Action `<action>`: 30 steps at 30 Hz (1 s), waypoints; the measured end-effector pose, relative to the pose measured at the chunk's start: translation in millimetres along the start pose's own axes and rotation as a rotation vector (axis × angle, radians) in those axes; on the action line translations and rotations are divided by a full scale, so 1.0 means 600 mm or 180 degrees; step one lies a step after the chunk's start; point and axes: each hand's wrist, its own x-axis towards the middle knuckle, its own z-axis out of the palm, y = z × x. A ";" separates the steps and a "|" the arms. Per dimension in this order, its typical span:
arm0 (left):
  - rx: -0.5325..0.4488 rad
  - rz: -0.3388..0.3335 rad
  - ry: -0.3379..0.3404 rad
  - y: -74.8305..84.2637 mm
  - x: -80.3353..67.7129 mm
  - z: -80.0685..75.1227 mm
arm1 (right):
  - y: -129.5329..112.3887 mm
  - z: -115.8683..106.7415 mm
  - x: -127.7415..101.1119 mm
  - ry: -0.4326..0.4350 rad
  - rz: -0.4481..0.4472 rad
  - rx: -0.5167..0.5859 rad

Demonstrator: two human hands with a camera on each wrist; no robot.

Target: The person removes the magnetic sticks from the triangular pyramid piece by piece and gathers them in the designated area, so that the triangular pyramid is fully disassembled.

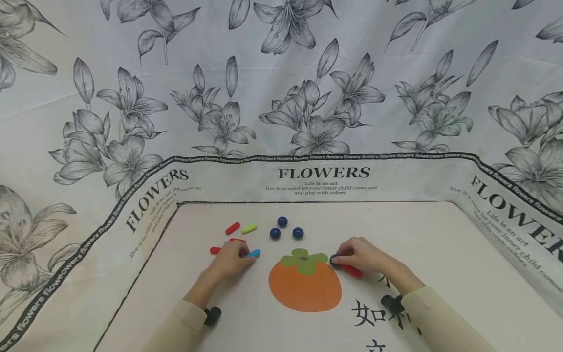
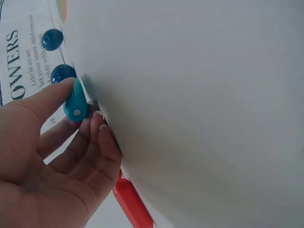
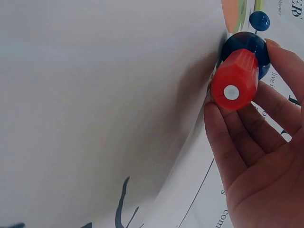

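Note:
On the cream cloth my left hand (image 1: pixel 245 257) pinches a short light-blue stick (image 1: pixel 253 253) (image 2: pixel 76 102) between thumb and fingers, low against the cloth. Two red sticks (image 1: pixel 215 250) lie just behind it, partly hidden by the hand; one red stick (image 2: pixel 133 205) shows below my fingers. My right hand (image 1: pixel 342 261) grips a red stick (image 1: pixel 352 270) (image 3: pixel 234 81) whose far end meets a dark blue ball (image 1: pixel 334 258) (image 3: pixel 247 46), right of the printed orange fruit (image 1: pixel 305 286).
Three loose blue balls (image 1: pixel 282 221) (image 1: pixel 275 233) (image 1: pixel 298 233) sit beyond the fruit print. A red stick (image 1: pixel 232 228) and a yellow-green stick (image 1: pixel 249 228) lie to their left. The flower-printed cloth (image 1: pixel 281 98) rises behind like a wall.

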 end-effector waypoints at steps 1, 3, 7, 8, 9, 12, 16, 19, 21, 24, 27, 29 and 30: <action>0.0017 -0.0002 0.0008 -0.002 0.001 0.000 | 0.001 0.000 0.000 0.0001 -0.0007 0.0000; 0.0037 -0.0001 0.0013 -0.006 0.004 0.000 | 0.002 0.002 -0.001 -0.0002 -0.0023 -0.0003; 0.0105 -0.0013 0.0027 -0.012 0.010 0.001 | 0.001 0.002 -0.002 0.0002 -0.0063 -0.0015; 0.0112 -0.0005 0.0025 -0.012 0.011 0.000 | 0.000 0.001 -0.003 0.0004 -0.0072 -0.0019; 0.0116 -0.0016 0.0024 -0.012 0.012 0.000 | -0.002 0.001 -0.004 0.0006 -0.0077 -0.0023; 0.0142 -0.0048 0.0032 -0.011 0.014 -0.002 | -0.007 -0.002 -0.006 0.0014 -0.0085 -0.0059; 0.0160 -0.0098 0.0052 -0.006 0.015 -0.006 | -0.014 -0.005 -0.007 0.0047 -0.0012 -0.0203; 0.0177 -0.0104 0.0057 -0.005 0.015 -0.007 | -0.017 -0.006 -0.008 0.0114 0.0082 -0.0413; 0.0171 -0.0108 0.0053 -0.004 0.014 -0.008 | -0.019 -0.006 -0.009 0.0160 0.0151 -0.0556; 0.0166 -0.0100 0.0062 -0.005 0.013 -0.009 | -0.019 -0.007 -0.011 0.0167 0.0234 -0.0700; 0.0162 -0.0085 0.0072 -0.006 0.011 -0.010 | -0.019 -0.011 -0.014 0.0132 0.0214 -0.0736; 0.0161 -0.0073 0.0073 -0.006 0.010 -0.012 | -0.018 -0.015 -0.016 0.0100 0.0112 -0.0695; 0.0156 -0.0071 0.0070 -0.005 0.009 -0.013 | -0.018 -0.018 -0.017 0.0077 0.0044 -0.0664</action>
